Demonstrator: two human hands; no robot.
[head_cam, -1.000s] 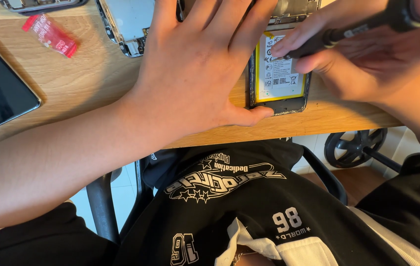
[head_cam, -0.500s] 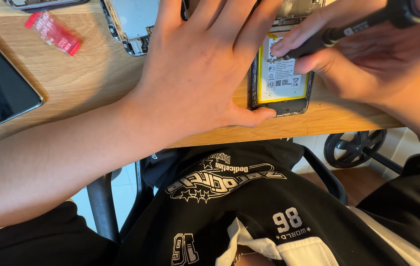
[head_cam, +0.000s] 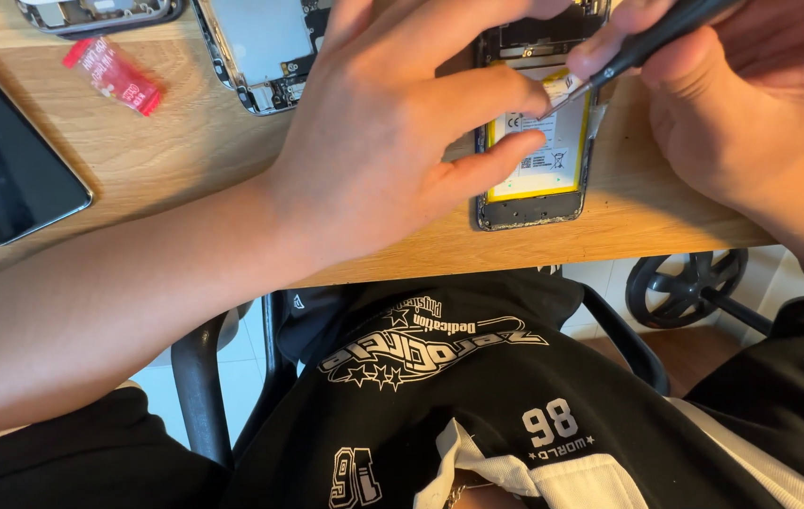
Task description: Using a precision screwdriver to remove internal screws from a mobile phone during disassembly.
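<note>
1. Right now the opened phone (head_cam: 534, 141) is lying flat at the near edge of the wooden desk (head_cam: 185, 160), its back cover off and its yellow-edged battery (head_cam: 545, 155) exposed.
2. The left hand (head_cam: 392, 141) is spread flat over the phone's left side, fingers apart, with fingertips pressed onto the battery; nothing is gripped, the phone is only pinned.
3. The right hand (head_cam: 732, 104) is closed around a dark thin tool (head_cam: 642, 47), whose metal tip is seen at the battery's top right corner, very close to the left fingertips.
4. Risk one, as judged: the battery could be pierced or bent if the tip is levered hard, since soft cells are easily damaged.
5. Risk two: a fingertip could be jabbed if the tool slips leftward.
6. Risk three: the phone could be pushed off the desk edge, being held by downward pressure alone.
7. Left of the phone, another opened device (head_cam: 265, 47) is seen; further left, a small red packet (head_cam: 114, 75) and a dark screen panel (head_cam: 1, 160).
</note>
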